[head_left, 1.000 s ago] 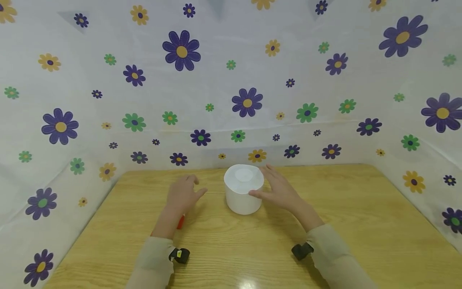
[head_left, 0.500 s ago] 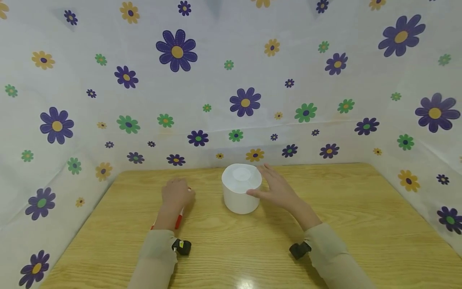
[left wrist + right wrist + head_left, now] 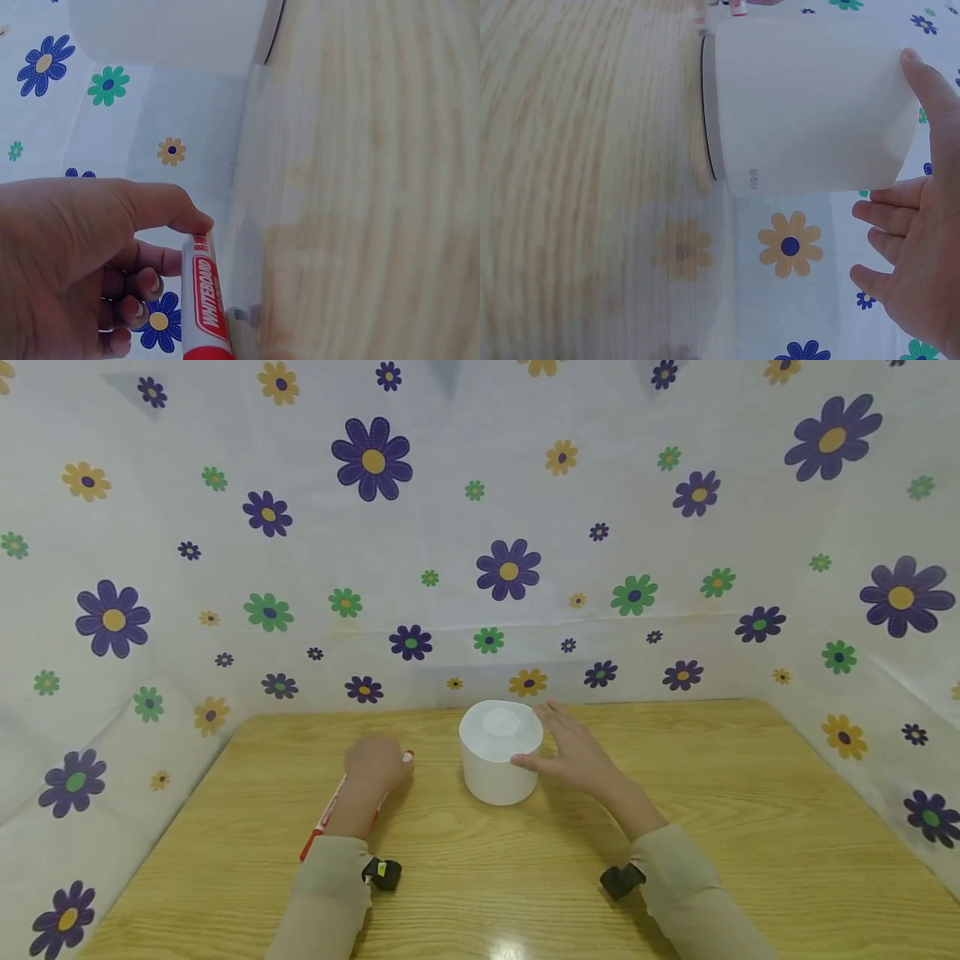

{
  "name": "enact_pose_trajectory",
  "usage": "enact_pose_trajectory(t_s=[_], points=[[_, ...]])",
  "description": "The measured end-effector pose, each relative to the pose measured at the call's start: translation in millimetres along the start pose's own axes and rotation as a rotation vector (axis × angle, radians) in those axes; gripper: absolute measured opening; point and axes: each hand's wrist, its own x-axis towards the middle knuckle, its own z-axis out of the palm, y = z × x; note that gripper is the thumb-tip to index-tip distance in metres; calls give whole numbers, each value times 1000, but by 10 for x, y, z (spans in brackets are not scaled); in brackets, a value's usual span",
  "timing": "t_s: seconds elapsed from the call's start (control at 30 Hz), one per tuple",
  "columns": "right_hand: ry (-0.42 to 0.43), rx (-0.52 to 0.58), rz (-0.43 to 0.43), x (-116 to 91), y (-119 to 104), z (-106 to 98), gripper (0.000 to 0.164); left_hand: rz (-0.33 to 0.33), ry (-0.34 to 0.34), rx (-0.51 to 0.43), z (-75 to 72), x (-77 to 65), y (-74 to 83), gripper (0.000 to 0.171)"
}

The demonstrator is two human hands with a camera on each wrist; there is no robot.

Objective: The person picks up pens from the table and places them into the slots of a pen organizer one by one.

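My left hand [image 3: 375, 764] pinches a whiteboard marker [image 3: 202, 292] between thumb and forefinger; the marker has a white barrel and red label. Its other fingers are curled. Beneath the left forearm, another red and white marker [image 3: 324, 818] lies slantwise on the table, partly covered by the arm. A round white container [image 3: 501, 768] with a raised disc in its middle stands upright to the right of that hand. At the container's right side is my right hand [image 3: 577, 756], fingers spread and relaxed, its thumb against the rim [image 3: 911, 75].
The wooden table [image 3: 712, 810] extends around both arms. A white cloth with flowers [image 3: 450, 527] rises behind the table and along both sides. Dark wrist cameras [image 3: 622, 881] sit on both sleeves.
The left hand has come down to the table and taken hold of a marker, lifting its end into view. More of the lying marker shows. The right hand stays at the container.
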Motion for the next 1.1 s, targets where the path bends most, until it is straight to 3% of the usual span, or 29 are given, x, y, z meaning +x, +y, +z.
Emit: enact_pose_trajectory(t_s=[0.3,0.7,0.8,0.93,1.1], points=[[12,-1,-10,11,10,-6,94,77,79,-13,-101,-21,159,39],[6,11,-7,4,-17,-13,94,180,390,-174,-336,-141,290,23],[4,12,-5,0,-23,-15,95,215,489,-225,-390,-172,317,20],[3,11,-5,-4,-21,-16,95,280,681,-320,-427,-189,344,17],[2,10,-6,-4,-15,-14,95,333,918,-542,-457,-199,375,16]])
